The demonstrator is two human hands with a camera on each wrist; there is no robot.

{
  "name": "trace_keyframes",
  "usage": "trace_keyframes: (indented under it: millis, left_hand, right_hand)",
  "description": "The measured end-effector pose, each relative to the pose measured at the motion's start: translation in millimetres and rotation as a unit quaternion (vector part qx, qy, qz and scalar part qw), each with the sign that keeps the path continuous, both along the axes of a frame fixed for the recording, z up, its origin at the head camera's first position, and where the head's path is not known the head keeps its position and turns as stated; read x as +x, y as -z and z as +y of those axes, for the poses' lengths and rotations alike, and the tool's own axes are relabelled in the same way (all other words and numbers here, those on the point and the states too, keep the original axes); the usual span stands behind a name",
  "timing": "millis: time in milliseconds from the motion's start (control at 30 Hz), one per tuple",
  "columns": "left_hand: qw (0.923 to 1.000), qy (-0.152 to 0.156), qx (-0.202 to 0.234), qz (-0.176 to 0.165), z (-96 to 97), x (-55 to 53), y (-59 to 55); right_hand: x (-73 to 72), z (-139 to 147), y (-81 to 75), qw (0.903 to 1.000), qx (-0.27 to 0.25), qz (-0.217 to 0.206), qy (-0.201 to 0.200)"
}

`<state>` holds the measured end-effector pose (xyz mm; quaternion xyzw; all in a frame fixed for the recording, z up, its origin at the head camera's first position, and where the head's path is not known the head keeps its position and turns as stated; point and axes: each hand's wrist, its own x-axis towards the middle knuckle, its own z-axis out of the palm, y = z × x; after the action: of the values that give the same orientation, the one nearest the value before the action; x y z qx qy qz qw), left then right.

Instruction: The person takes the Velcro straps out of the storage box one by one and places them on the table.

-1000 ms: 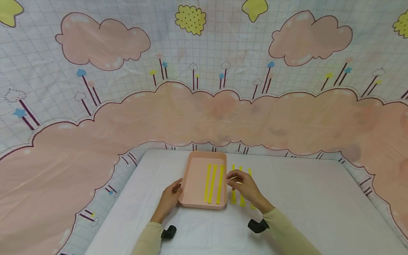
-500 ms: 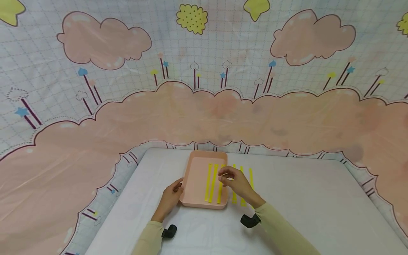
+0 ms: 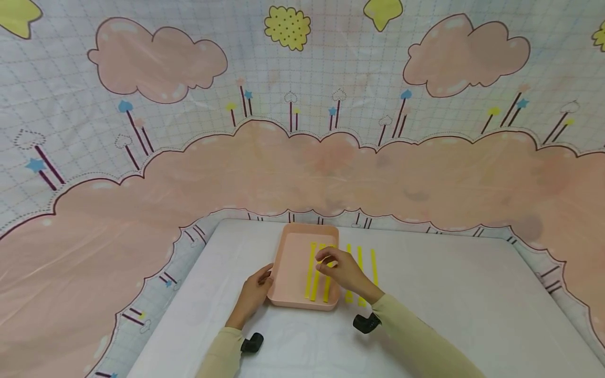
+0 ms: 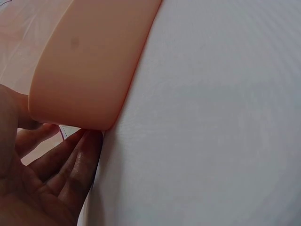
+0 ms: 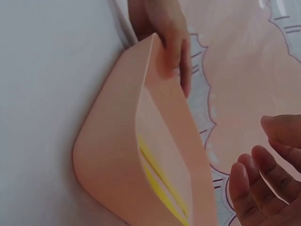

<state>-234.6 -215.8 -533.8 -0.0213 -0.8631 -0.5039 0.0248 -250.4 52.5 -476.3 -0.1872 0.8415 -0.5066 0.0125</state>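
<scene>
The left hand reaches in from the near edge of the table and grips the tray by its left wall towards the near-left corner, thumb over the rim and fingertips against the underside of a corner. The right hand hangs over the tray's right half, wrist bent towards the left, fingers loosely curved and a gap between thumb and fingertips; no object shows in its grasp.

The tray stands close to the table's far edge, left of centre. Three yellow strips lie lengthwise in its right half, partly hidden by the right hand. Three more strips lie on the table just beside the tray's right edge, their near parts partly covered by that hand and wrist.

The tray is smooth, peach-coloured and rectangular with rounded corners; the strips are thin and narrow. A cloud-printed backdrop rises behind the table, creased in places.
</scene>
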Motion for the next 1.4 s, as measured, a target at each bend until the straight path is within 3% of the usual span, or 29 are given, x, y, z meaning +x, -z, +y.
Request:
trace_keyframes:
  millis: [200,433,667,1033,1400]
  left_hand:
    - [1.0000,-0.001,0.003,-0.009,-0.6,0.1,0.8]
    - [1.0000,0.002,0.003,-0.005,-2.6,-2.4,2.5]
    - [1.0000,0.000,0.002,-0.006,-2.5,-3.3,3.1]
    - [0.9999,-0.004,0.000,-0.012,-1.7,-2.4,1.7]
    - [0.9999,-0.002,-0.003,-0.012,-1.5,-3.2,3.5]
  right_hand:
    - [-3.2,-3.0,-1.3,0.9972,0.052,0.046,-0.030]
    - [-9.3,-8.4,-0.6,0.9798,0.148,0.121,-0.056]
    - [-17.7,-14.3,-4.5,0.9503,0.246,0.168,-0.091]
    - [-35.7,-17.4,-1.1,0.8895,0.358,0.239,-0.154]
    - [-50.2,-19.6,12.5,0.8601,0.420,0.235,-0.170]
